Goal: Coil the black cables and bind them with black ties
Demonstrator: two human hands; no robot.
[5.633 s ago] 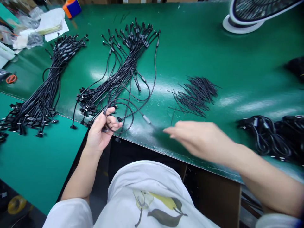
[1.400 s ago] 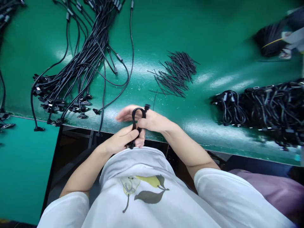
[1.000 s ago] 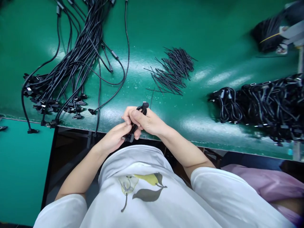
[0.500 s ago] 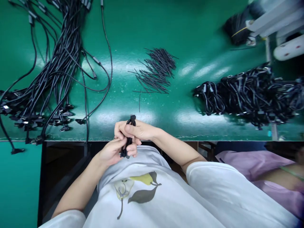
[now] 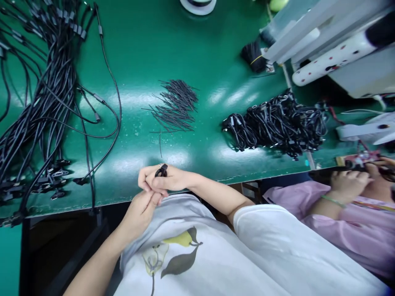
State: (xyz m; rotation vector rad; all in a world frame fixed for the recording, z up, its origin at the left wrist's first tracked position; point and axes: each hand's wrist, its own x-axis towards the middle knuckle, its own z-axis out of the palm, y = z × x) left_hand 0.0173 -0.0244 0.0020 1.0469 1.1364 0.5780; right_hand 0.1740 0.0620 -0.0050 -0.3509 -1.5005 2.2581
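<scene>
A black cable (image 5: pixel 161 170), folded into a small coil, sticks up out of my right hand (image 5: pixel 173 179), which is closed around it with the thumb across. Against its underside presses my left hand (image 5: pixel 139 211), its fingers bent together and touching the right hand's fingers. Whatever the left fingers pinch is hidden, as is the lower part of the coil. Both hands are held just off the front edge of the green table (image 5: pixel 203 160), before my white shirt. Beyond them lies a pile of short, thin black ties (image 5: pixel 177 105), with one loose tie (image 5: pixel 160 144) nearer me.
Long loose black cables (image 5: pixel 52 90) with connectors spread over the left side. To the right lies a heap of coiled cables (image 5: pixel 277 123), with a banded black bundle (image 5: pixel 253 56) behind. A white round object (image 5: pixel 198 6) stands at the back. A co-worker's hands (image 5: pixel 352 185) are at far right.
The view has swung right and tilted, so the table things sit further left. The coil has sunk deeper into my hands, and its lower end no longer shows.
</scene>
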